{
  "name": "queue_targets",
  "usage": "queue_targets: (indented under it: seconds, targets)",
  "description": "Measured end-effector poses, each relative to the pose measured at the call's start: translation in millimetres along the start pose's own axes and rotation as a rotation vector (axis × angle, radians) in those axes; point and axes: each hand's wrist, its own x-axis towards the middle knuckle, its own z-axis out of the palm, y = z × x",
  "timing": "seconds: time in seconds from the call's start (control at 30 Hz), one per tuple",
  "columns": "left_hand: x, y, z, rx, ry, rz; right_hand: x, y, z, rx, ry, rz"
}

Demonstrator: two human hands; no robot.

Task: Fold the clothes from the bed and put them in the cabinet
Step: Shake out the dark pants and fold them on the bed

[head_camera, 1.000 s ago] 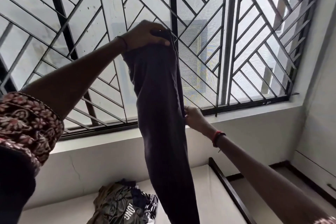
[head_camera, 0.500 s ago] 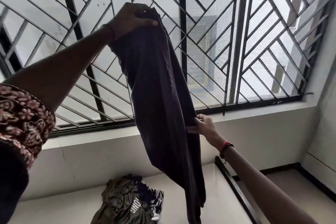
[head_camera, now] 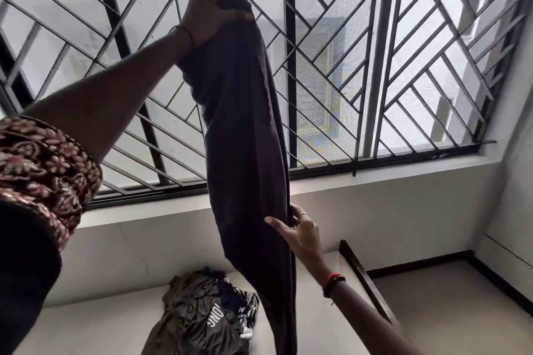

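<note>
Gripping the dark garment (head_camera: 245, 138) up high, the left hand (head_camera: 213, 13) held it unfolded; the right hand (head_camera: 300, 228) pinched its edge. Crumpled clothes (head_camera: 202, 317) lay on the bed (head_camera: 101, 326), so most folding seemingly remained.

Big black metal window grille with diagonal bars (head_camera: 290, 66), grey daylight coming through. Plain white plaster wall (head_camera: 389, 210) below it, beige floor (head_camera: 447, 311) edged with dark skirting board (head_camera: 418, 262).
</note>
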Motion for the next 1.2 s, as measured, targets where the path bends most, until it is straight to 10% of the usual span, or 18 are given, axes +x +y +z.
queue_targets:
  seconds: [0.27, 0.73, 1.2]
  targets:
    - [1.9, -4.3, -12.9, 0.040, -0.003, 0.009, 5.9, 8.5, -1.8, 0.006, 0.117, -0.010]
    - [-18.6, -17.4, -38.0, -0.165, -0.060, -0.020, 23.0, 26.2, -47.8, 0.473, -0.215, 0.184]
    - [-39.7, -60.8, -29.0, -0.159, 0.040, -0.129, 17.0, 28.2, -68.9, 0.432, -0.437, 0.343]
